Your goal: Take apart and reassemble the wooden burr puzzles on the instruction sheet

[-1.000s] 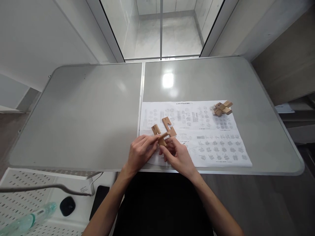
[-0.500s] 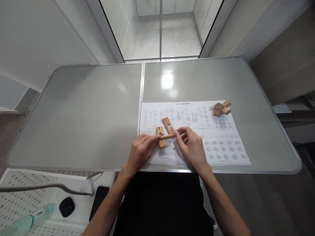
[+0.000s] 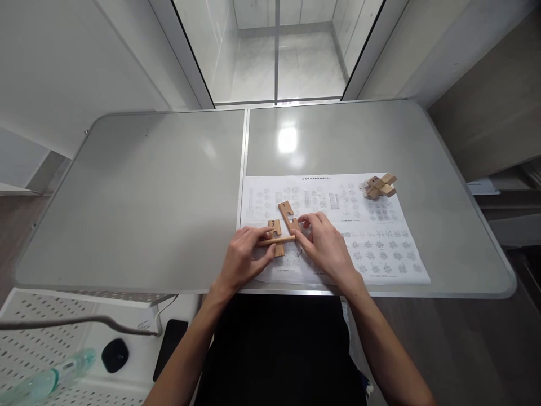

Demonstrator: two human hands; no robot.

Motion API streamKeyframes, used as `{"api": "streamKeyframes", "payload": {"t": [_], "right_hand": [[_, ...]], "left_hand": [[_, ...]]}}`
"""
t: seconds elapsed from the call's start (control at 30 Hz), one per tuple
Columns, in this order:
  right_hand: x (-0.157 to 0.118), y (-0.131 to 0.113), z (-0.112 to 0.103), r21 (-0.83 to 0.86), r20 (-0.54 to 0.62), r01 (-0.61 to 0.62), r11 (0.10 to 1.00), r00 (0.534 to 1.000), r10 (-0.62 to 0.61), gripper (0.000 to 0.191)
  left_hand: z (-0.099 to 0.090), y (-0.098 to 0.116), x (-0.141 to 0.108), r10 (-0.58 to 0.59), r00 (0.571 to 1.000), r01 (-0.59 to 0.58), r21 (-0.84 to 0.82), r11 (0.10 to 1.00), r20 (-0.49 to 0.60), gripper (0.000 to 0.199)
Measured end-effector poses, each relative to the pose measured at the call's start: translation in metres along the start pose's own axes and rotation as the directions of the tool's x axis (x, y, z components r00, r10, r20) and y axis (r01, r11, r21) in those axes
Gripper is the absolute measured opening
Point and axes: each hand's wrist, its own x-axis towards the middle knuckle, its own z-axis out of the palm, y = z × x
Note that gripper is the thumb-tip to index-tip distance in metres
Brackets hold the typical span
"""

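A narrow wooden puzzle bar (image 3: 285,239) lies crosswise over a notched wooden block (image 3: 276,226) with a dark mark on it. My left hand (image 3: 242,256) has the bar's left end between its fingers, index finger on the far side and thumb on the near side, close to the block. My right hand (image 3: 327,243) is at the bar's right end, its thumb tip against it. Just beyond, a second notched wooden piece (image 3: 285,210) rests slanted, its lower end near the right fingers. The inner fingers of both hands are partly hidden.
A printed diagram sheet (image 3: 393,262) lies beneath the pieces on the grey folding table (image 3: 169,186). An interlocked wooden puzzle cluster (image 3: 380,186) sits at the sheet's far right corner. Lower left are a white perforated rack (image 3: 25,307), a clear bottle (image 3: 63,372) and a black rounded object (image 3: 115,355).
The bar has shifted left and slightly toward me. My left thumb and index finger have spread apart around it, and my right hand has moved slightly left.
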Motion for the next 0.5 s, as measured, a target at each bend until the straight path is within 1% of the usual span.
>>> {"api": "streamKeyframes", "payload": {"t": [0.07, 0.13, 0.2, 0.27, 0.33, 0.4, 0.5], "right_hand": [[0.0004, -0.0019, -0.0007, -0.021, 0.016, -0.011, 1.0, 1.0, 0.011, 0.022], [0.0007, -0.004, -0.0013, -0.04, 0.024, -0.02, 0.999, 0.999, 0.021, 0.022], [0.0007, -0.0055, -0.0017, -0.046, 0.022, -0.024, 0.999, 0.999, 0.025, 0.021], [0.0007, -0.0063, -0.0019, -0.04, 0.015, -0.026, 0.999, 1.0, 0.026, 0.018], [0.0004, -0.0062, -0.0022, -0.032, 0.01, -0.026, 0.999, 1.0, 0.026, 0.016], [-0.0001, -0.0055, -0.0026, -0.023, 0.013, -0.026, 0.999, 1.0, 0.026, 0.015], [-0.0007, -0.0043, -0.0033, -0.006, 0.025, -0.026, 1.0, 0.999, 0.026, 0.016]], "left_hand": [[-0.0014, 0.001, 0.0005, -0.024, 0.999, 0.023, 0.012, 1.0, 0.032, 0.043], [-0.003, 0.0022, 0.0016, -0.032, 0.997, 0.03, 0.038, 0.999, 0.067, 0.06], [-0.0045, 0.0032, 0.0033, -0.024, 0.996, 0.02, 0.054, 0.998, 0.086, 0.079], [-0.0054, 0.0035, 0.0052, -0.001, 0.994, -0.005, 0.052, 0.999, 0.111, 0.093], [-0.0059, 0.0029, 0.0065, 0.023, 0.988, -0.029, 0.04, 0.999, 0.15, 0.097], [-0.0062, 0.0019, 0.0069, 0.026, 0.984, -0.03, 0.021, 0.999, 0.174, 0.092], [-0.0068, 0.0007, 0.0064, 0.02, 0.985, -0.018, -0.011, 1.0, 0.171, 0.086]]}}
